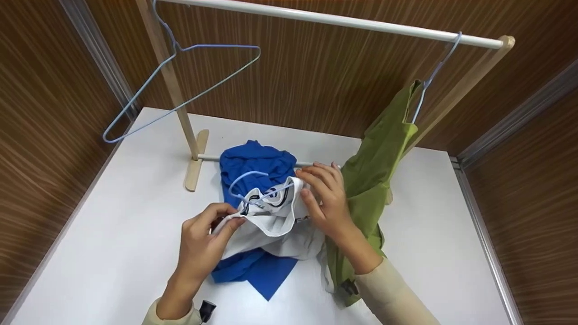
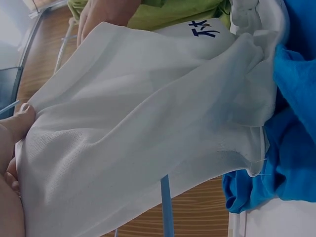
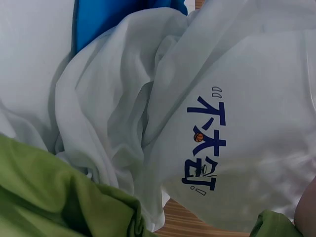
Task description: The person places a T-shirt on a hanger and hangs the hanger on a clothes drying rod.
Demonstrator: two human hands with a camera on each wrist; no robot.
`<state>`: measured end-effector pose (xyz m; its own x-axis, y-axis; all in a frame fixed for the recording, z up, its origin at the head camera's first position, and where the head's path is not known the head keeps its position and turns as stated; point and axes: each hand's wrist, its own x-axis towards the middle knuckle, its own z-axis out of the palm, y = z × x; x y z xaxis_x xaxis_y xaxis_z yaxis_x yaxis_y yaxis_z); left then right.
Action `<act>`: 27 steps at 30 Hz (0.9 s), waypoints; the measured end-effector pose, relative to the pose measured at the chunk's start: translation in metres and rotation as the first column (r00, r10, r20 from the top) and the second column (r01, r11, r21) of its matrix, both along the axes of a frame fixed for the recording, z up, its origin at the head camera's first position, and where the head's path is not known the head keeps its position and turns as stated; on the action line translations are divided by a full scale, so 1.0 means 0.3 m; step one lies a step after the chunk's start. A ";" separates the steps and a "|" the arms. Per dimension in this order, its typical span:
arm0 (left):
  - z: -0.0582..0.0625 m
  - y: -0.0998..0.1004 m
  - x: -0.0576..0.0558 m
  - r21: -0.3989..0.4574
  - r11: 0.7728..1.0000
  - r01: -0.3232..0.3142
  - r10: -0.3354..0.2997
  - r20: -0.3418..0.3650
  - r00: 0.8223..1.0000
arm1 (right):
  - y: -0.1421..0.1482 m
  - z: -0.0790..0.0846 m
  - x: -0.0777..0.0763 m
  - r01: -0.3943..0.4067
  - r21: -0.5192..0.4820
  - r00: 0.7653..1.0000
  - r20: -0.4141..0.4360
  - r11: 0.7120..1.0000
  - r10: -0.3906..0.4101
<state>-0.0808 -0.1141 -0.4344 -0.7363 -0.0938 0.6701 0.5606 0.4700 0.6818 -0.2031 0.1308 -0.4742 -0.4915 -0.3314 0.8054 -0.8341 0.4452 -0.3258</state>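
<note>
A white shirt (image 1: 275, 224) with dark printed lettering (image 3: 205, 143) is held up over the table, its neck opening facing upward. A light blue wire hanger (image 1: 235, 184) sits in that neck opening; its hook sticks out and its lower part is hidden by the cloth. My left hand (image 1: 205, 239) pinches the shirt's edge at the left side of the neck, thumb against fingers. On the other side, my right hand (image 1: 326, 198) touches the shirt with its fingers spread and gently bent. A blue garment (image 1: 257, 164) lies crumpled under and behind the shirt.
An olive-green garment (image 1: 375, 167) hangs at right, beside my right forearm, from a hanger on the white rail (image 1: 334, 19). A bare blue hanger (image 1: 180, 106) hangs at left. Wooden rack legs (image 1: 174, 85) stand on the white table (image 1: 113, 221); wood-grain panels surround it.
</note>
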 end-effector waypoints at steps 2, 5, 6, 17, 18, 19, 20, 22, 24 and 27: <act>0.000 -0.001 0.000 0.000 1.000 0.002 -0.002 -0.002 1.000 | 0.005 -0.005 -0.005 0.006 -0.006 1.000 0.002 1.000 -0.006; -0.001 -0.002 0.000 -0.001 1.000 -0.001 0.001 -0.008 1.000 | 0.012 -0.010 -0.009 0.013 -0.009 1.000 0.006 1.000 -0.013; -0.001 -0.003 0.000 -0.001 1.000 -0.002 0.002 -0.010 1.000 | 0.014 -0.011 -0.009 0.014 -0.011 1.000 0.008 1.000 -0.014; 0.022 0.019 0.005 -0.028 1.000 0.008 -0.009 -0.008 1.000 | -0.004 0.016 0.013 0.015 -0.023 1.000 -0.004 1.000 -0.015; 0.022 0.022 0.006 -0.034 0.999 0.012 -0.012 -0.010 1.000 | -0.014 0.024 0.022 0.005 -0.018 1.000 -0.013 1.000 -0.005; 0.020 0.025 0.006 -0.038 0.999 0.014 -0.015 -0.012 1.000 | -0.023 0.032 0.030 -0.007 -0.006 1.000 -0.022 1.000 0.007; 0.014 0.026 0.005 -0.042 0.999 0.015 -0.015 -0.011 1.000 | -0.034 0.040 0.039 -0.020 0.011 0.999 -0.031 1.000 0.021; 0.002 0.026 0.002 -0.046 0.999 0.018 -0.018 -0.005 1.000 | -0.057 0.054 0.053 -0.052 0.042 0.997 -0.050 0.998 0.054; -0.007 0.025 -0.002 -0.047 0.999 0.020 -0.020 0.006 1.000 | -0.075 0.065 0.061 -0.079 0.073 0.995 -0.062 0.994 0.084; -0.009 0.028 -0.006 -0.044 0.999 0.028 -0.028 0.009 1.000 | -0.091 0.073 0.063 -0.100 0.098 0.992 -0.064 0.990 0.107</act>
